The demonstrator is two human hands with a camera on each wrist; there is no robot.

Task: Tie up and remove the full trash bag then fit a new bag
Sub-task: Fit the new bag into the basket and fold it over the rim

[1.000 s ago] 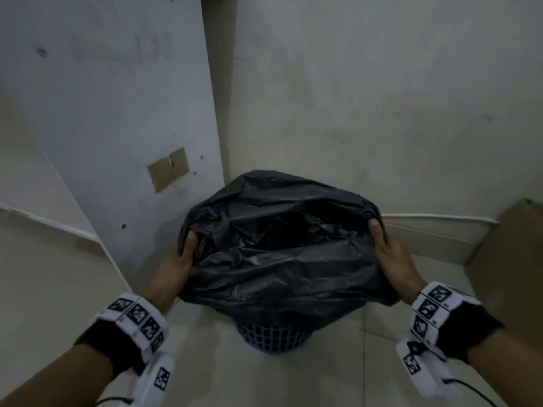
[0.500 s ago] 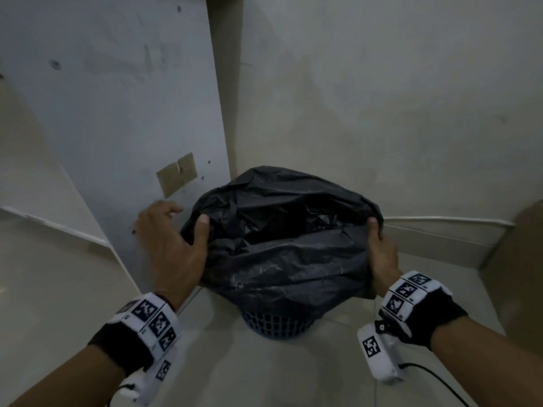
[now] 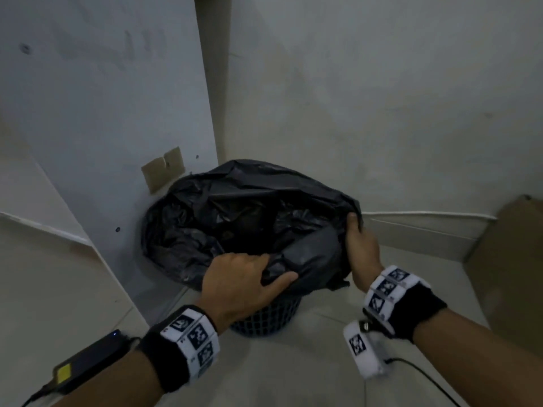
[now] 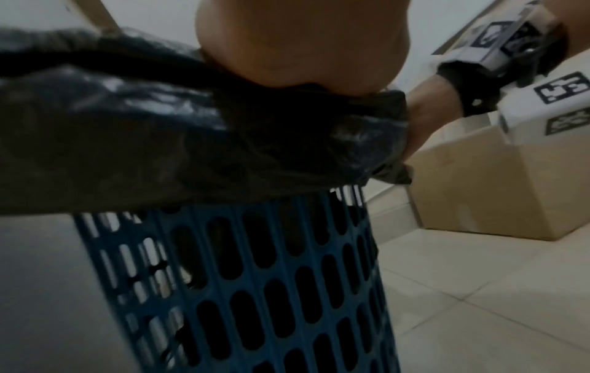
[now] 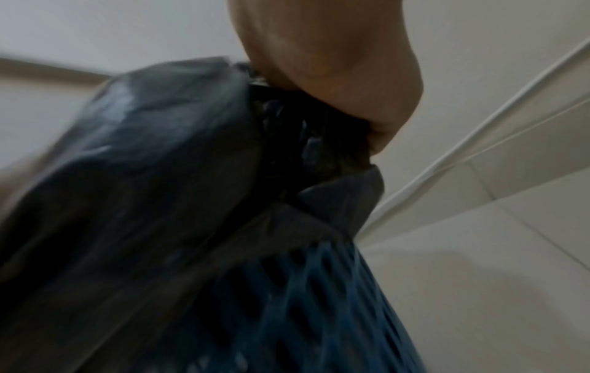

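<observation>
A black trash bag (image 3: 241, 224) lines a blue perforated bin (image 3: 264, 317) standing in the corner of the room, its mouth open and folded over the rim. My left hand (image 3: 249, 277) grips the near edge of the bag, fingers curled over it and thumb underneath. My right hand (image 3: 360, 245) grips the bag's right edge, the plastic bunched in its fingers. In the left wrist view the bag (image 4: 159, 141) hangs over the bin (image 4: 255, 277) below my palm. The right wrist view is blurred; it shows gathered bag plastic (image 5: 313, 146) under my hand.
A white board (image 3: 102, 113) leans against the wall just left of the bin. A cardboard box (image 3: 511, 268) stands at the right on the tiled floor. A black power adapter (image 3: 88, 362) with its cable lies at the lower left.
My left hand left the bag's left side and moved right to grip the near edge. The right hand kept its hold on the right edge. The head view shifted.
</observation>
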